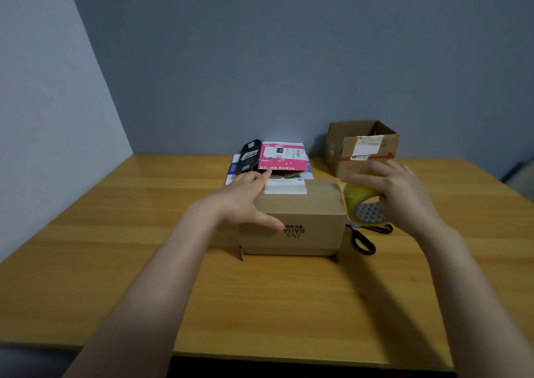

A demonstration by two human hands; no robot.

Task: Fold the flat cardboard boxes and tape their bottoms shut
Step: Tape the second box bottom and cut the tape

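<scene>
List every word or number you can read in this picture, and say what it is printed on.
"INS BAHA": upside down on the brown box front.
White sticker on it: blurred.
Pink carton: print too blurred to read.
Open box labels: too small to read.

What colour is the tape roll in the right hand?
Translucent yellow tape roll, held in the right hand; seen in the head view.
</scene>
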